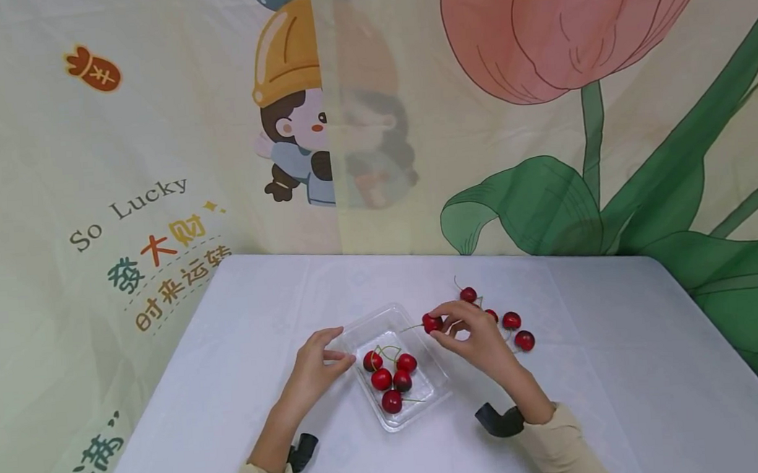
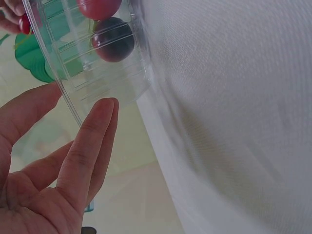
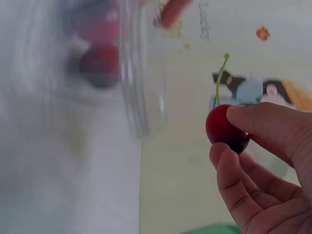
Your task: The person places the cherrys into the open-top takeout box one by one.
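My right hand [image 1: 479,335] pinches a dark red cherry [image 3: 225,127] between thumb and fingertips, above the right rim of a clear plastic container [image 1: 390,424]. The cherry's green stem points left in the head view. Inside the container lie several red cherries [image 1: 392,401], some with stems showing. At the container's left side is my left hand [image 1: 314,367], its fingers fairly straight. In the left wrist view, fingertips [image 2: 103,109] touch the clear wall near the rim.
Loose cherries [image 1: 525,340] lie on the white-covered table [image 1: 279,308], right of and behind my right hand, which partly hides them. Behind the table hangs a printed cloth [image 1: 391,228] with a large tulip.
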Action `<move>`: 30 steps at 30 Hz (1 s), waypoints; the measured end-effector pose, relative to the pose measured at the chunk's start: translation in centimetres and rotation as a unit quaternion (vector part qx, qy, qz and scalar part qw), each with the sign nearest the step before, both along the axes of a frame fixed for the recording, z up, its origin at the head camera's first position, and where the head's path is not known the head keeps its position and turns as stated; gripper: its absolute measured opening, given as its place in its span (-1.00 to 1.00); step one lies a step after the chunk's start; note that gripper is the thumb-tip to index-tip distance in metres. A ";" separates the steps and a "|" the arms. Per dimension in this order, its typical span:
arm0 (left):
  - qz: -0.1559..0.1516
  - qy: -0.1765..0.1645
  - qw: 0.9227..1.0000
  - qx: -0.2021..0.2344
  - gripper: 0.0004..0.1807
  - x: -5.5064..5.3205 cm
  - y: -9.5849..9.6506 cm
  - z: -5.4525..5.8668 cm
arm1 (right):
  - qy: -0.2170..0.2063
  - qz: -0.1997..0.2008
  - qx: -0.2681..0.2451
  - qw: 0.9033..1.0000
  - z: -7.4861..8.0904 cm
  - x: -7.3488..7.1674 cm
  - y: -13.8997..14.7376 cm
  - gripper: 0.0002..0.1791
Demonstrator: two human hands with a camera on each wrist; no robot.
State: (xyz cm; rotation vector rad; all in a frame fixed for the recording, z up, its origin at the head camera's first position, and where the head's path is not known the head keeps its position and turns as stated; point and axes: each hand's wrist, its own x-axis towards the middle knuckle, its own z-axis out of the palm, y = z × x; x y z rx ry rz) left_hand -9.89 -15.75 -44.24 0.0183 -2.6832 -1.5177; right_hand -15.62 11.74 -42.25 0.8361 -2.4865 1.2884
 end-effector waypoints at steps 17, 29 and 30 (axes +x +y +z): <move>0.001 -0.008 1.000 0.001 -0.40 0.0 0.1 0.1 | -0.094 0.142 0.114 0.979 -1.0 1.3 -4.4 -0.73; -0.003 -0.008 1.000 0.001 -0.38 0.1 -0.1 0.2 | -0.103 0.129 0.150 0.975 -1.4 1.4 -5.5 -0.71; -0.002 -0.010 1.000 0.000 -0.38 0.1 -0.1 0.2 | -0.104 0.128 0.152 0.974 -1.4 1.4 -5.5 -0.72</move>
